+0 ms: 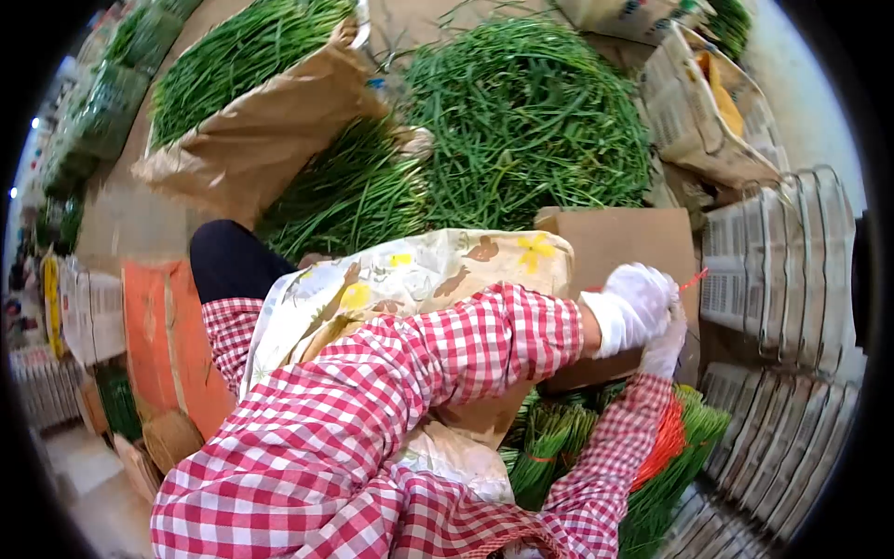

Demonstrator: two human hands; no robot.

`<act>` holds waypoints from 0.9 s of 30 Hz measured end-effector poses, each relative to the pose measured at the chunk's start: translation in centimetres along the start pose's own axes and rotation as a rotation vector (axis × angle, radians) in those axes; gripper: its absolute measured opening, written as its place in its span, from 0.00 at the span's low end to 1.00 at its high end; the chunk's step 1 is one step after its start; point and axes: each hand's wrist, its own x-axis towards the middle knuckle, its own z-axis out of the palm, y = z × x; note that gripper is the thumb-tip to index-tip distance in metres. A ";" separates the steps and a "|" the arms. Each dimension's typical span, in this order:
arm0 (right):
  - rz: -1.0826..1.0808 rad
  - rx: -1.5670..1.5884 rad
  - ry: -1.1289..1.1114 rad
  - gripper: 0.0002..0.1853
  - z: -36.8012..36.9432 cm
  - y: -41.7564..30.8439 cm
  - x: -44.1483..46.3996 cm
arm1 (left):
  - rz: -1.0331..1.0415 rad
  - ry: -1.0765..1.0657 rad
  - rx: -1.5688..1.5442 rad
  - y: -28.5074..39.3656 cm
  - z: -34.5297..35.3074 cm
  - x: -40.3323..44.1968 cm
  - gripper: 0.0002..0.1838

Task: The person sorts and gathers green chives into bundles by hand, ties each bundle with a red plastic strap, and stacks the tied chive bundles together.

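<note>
My left hand (637, 300), in a white glove, is closed at the right, its arm stretched across my body. Right against it, my right hand (664, 346), also gloved, has its fingers drawn in. A thin red tie (694, 279) sticks out from between the two hands; its rest is hidden in the gloves. Under my right forearm lie a hank of red ties (664, 445) and bundles of green stalks (549, 447), one with a red band round it. A brown cardboard piece (624, 244) stands behind the hands. A flowered apron (419, 270) covers my lap.
A big heap of loose green stalks (531, 121) lies ahead, with a smaller pile (349, 191) beside it. A paper-lined crate (251, 140) of greens stands at the left. Lined baskets (712, 102) and stacked white crates (782, 270) line the right side. An orange-red box (172, 335) is at my left.
</note>
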 end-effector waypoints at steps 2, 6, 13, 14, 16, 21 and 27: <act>0.059 -0.076 0.058 0.15 -2.3 1.5 5.6 | 0.052 -0.014 0.037 0.2 -1.9 -2.0 0.16; 0.148 -0.271 0.244 0.15 -4.0 2.9 10.5 | 0.225 0.212 -0.270 -0.9 -6.3 -8.2 0.21; 0.003 -1.075 0.376 0.23 -6.4 0.4 14.4 | -0.383 0.396 0.200 -16.6 -13.7 -18.3 0.22; -0.080 -1.296 0.298 0.24 -5.4 -0.4 13.5 | -0.447 0.360 0.399 -18.2 -11.6 -20.6 0.22; -0.149 -1.481 0.156 0.27 1.7 -3.2 8.9 | -0.504 0.179 0.602 -21.8 -7.9 -24.1 0.21; -0.633 -1.369 -0.393 0.20 24.0 -0.8 -6.6 | -0.354 -0.517 -0.066 -20.7 -3.7 -28.5 0.18; -0.493 -1.596 -0.724 0.20 33.5 17.4 -12.2 | -0.232 -0.702 -0.720 -22.8 -4.7 -33.0 0.16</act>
